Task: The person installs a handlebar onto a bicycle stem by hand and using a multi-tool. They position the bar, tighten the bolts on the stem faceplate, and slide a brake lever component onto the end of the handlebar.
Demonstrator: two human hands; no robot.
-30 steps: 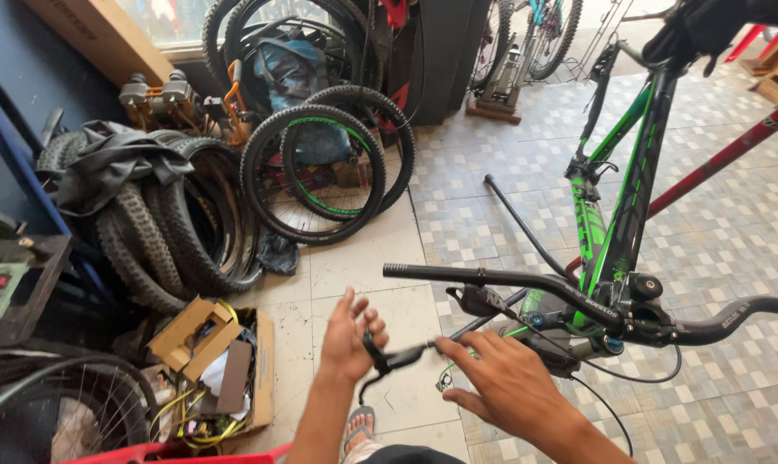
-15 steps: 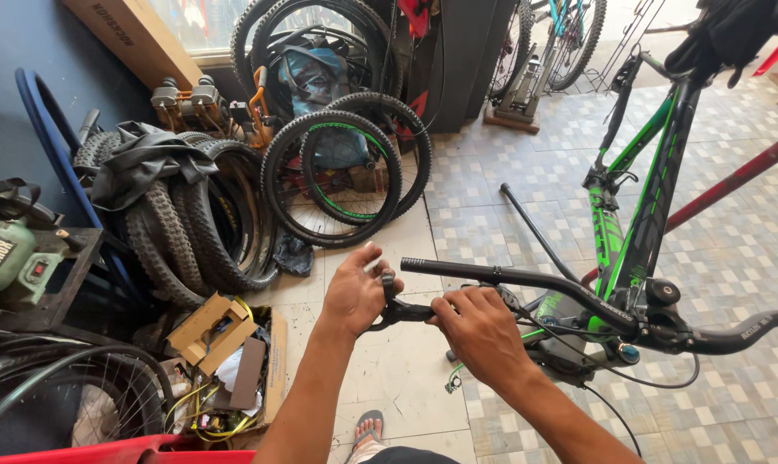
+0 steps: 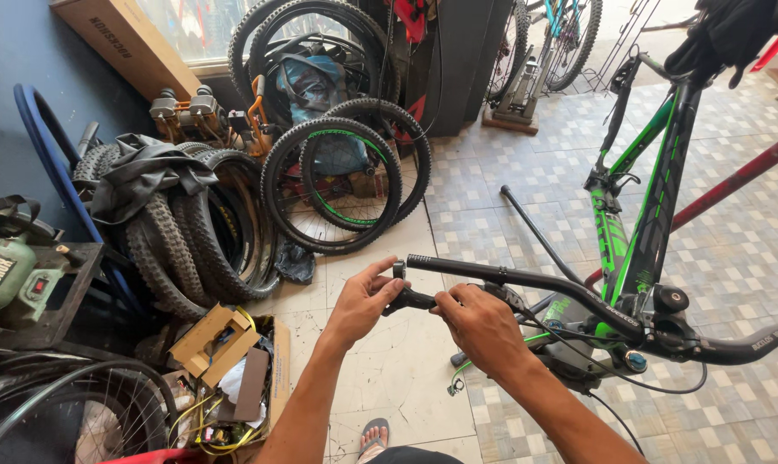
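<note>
A green and black bicycle [image 3: 634, 232] stands at the right with its black handlebar [image 3: 535, 279] running across the middle. My left hand [image 3: 361, 301] and my right hand [image 3: 479, 326] both grip a small black brake lever part [image 3: 409, 298] just below the bar's bare left end [image 3: 415, 260]. The left fingers pinch the part's clamp end; the right fingers hold its other end. Thin cables [image 3: 578, 344] trail from the bar towards the frame.
A pile of knobby tyres [image 3: 174, 241] and wheels with green-striped rims [image 3: 333, 185] lies against the blue wall. An open cardboard box of small parts [image 3: 226, 361] sits at lower left beside a spoked wheel [image 3: 62, 412]. A sandalled foot [image 3: 373, 436] shows below.
The view has swung slightly; both hands have come together on the black lever part and lifted it closer to the handlebar's left end.
</note>
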